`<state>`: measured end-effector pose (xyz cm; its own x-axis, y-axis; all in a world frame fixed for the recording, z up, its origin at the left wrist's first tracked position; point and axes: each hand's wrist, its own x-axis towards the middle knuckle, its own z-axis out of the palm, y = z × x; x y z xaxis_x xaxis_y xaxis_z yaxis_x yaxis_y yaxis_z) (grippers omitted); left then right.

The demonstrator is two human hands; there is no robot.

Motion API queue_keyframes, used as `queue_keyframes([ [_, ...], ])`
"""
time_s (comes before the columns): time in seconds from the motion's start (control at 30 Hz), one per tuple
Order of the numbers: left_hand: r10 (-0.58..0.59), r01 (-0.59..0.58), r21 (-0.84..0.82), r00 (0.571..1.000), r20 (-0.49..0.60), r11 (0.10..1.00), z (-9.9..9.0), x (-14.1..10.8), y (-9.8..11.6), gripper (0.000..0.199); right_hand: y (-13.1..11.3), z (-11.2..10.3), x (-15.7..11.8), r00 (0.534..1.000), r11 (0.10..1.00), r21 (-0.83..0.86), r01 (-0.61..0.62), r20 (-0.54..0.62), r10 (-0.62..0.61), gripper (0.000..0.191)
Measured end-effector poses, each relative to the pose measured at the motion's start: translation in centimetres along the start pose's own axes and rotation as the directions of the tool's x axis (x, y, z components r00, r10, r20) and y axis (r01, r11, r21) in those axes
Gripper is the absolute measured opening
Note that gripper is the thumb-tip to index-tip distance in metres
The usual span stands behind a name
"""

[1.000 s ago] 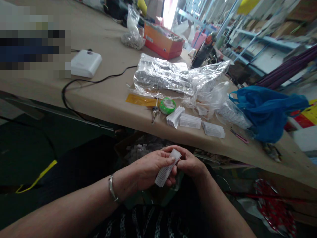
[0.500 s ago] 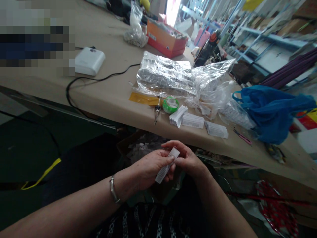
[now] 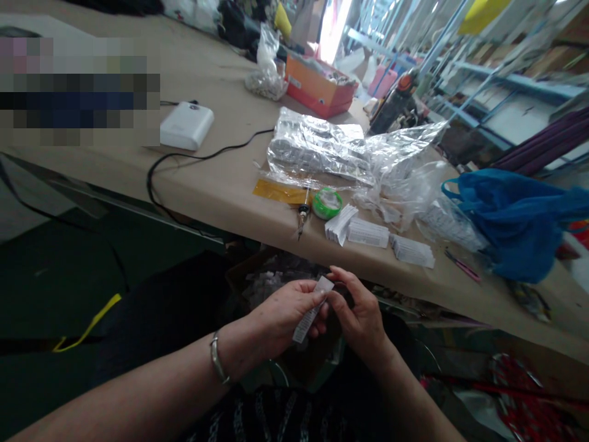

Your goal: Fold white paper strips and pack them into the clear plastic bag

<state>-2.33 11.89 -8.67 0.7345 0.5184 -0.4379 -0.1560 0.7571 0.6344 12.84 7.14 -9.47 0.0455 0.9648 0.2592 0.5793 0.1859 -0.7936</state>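
Over my lap, my left hand [image 3: 292,310] is closed on a narrow white paper label [image 3: 307,319] with small print, its thumb lying across the strip. My right hand [image 3: 363,313] is beside it, thumb tip at the label's upper edge and forefinger raised and bent; the other fingertips are partly hidden. On the table's near edge sit several stacks of like labels: a fanned one [image 3: 340,224], a middle one [image 3: 367,233] and a right one [image 3: 413,250]. Below my hands is an open box of clear plastic pieces [image 3: 264,285].
Near the stacks lie a green tape roll [image 3: 327,204], a soldering-iron-like tool [image 3: 302,218] and pink-handled snips [image 3: 462,265]. Behind are clear plastic packs [image 3: 317,147], a blue bag [image 3: 506,221], an orange box [image 3: 317,89], and a white device [image 3: 188,126] near a black cable.
My right hand has drawn slightly right, its forefinger pulling back from over the label. The left hand keeps its hold. The whole view has shifted a little.
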Motion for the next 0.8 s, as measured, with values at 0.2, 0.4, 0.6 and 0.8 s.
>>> queue_keyframes([
  [0.2, 0.091, -0.086, 0.061, 0.993, -0.077, 0.994, -0.4, 0.1, -0.1, 0.029, 0.1, 1.3, 1.2, 0.914, 0.77, 0.497, -0.401, 0.162, 0.371, 0.019],
  [0.4, 0.206, -0.194, 0.103, 0.972, -0.115, 0.975, -1.0, 0.1, -0.4, 0.028, 0.4, 2.6, 2.4, 0.874, 0.591, 0.657, -0.468, 0.244, 0.42, 0.021],
  [0.6, 0.372, -0.327, 0.264, 0.917, -0.144, 0.908, -2.2, 0.4, 0.0, 0.023, -0.6, 3.3, 3.9, 0.886, 0.605, 0.652, -0.457, 0.274, 0.373, 0.02],
  [0.8, 0.525, -0.388, 0.447, 0.817, -0.238, 0.806, -3.7, 0.2, 2.1, 0.014, -0.9, 4.1, 6.2, 0.937, 0.789, 0.507, -0.346, 0.152, 0.313, 0.017],
])
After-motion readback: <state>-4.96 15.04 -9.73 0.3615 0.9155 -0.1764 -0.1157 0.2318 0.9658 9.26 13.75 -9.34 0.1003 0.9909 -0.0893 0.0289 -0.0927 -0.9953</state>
